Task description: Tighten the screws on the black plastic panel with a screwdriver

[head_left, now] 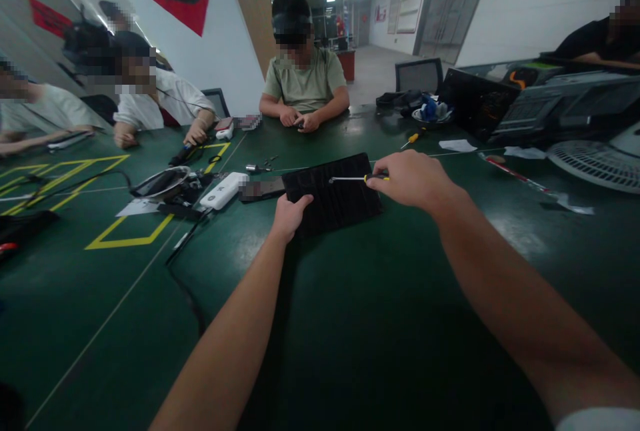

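My left hand (291, 216) grips the near left edge of a flat black panel (340, 207), with the thumb lying on its face. The panel is tilted up toward me above the green table. In my right hand (413, 177) is a screwdriver (350, 179) with a yellow and black handle, held nearly level. Its shaft points left across the panel, and a small screw-like piece (331, 180) seems to sit at the tip. Whether the tip touches the panel I cannot tell.
Left of the panel lie a dark phone-like device (263, 189), a white power bank (224, 191) and a round metal dish (163, 183) with cables. Another screwdriver (413, 139) lies beyond my right hand. A white fan (600, 161) is at right. Several people sit around the table (400, 324).
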The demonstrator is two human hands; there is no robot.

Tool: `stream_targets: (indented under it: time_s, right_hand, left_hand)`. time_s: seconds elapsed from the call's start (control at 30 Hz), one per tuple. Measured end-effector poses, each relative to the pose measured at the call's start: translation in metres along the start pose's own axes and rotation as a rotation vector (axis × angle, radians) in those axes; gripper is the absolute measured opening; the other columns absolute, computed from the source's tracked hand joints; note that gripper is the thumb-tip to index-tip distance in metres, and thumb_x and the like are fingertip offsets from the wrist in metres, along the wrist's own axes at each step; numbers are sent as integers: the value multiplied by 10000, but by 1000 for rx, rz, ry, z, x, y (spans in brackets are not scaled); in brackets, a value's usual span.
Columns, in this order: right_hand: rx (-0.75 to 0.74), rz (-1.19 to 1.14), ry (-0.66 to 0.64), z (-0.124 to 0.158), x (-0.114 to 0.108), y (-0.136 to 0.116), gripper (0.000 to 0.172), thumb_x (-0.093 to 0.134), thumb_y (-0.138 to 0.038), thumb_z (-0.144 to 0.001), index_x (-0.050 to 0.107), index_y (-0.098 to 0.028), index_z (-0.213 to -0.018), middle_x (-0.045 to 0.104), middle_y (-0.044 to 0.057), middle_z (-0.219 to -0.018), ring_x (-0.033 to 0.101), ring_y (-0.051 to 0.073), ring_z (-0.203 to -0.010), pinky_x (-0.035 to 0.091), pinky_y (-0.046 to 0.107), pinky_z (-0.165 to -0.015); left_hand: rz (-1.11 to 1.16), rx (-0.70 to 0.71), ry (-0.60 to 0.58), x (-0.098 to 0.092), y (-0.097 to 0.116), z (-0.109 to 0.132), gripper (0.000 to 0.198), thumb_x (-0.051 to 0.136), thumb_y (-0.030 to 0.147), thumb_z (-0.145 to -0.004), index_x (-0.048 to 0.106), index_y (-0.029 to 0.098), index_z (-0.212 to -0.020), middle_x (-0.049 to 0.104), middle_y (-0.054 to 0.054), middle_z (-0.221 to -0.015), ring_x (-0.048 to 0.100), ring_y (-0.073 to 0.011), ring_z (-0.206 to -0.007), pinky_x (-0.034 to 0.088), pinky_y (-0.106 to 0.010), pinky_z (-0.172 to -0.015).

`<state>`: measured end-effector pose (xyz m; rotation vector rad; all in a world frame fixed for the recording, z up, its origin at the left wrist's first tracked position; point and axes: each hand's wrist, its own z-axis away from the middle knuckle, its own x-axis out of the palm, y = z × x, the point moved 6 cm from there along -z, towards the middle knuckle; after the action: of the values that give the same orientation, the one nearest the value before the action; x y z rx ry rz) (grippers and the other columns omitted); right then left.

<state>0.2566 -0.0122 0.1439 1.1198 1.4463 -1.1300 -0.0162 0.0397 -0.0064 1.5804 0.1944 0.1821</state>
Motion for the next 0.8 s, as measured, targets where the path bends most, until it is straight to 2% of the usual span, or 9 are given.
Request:
stream_targets:
  time_s: [0.8]
  right_hand:
    - [-9,-27,29,3,-3,-6,308,602,-477,-932,792,-279,-1072,767,117,-1058,685,340,-1003,505,459,-807]
  left_hand:
    - [-14,-14,5,-1,-1,-1,402,869,345,-589,746,164,-926,800,-91,-940,760,-287,-878,606,-447,-875]
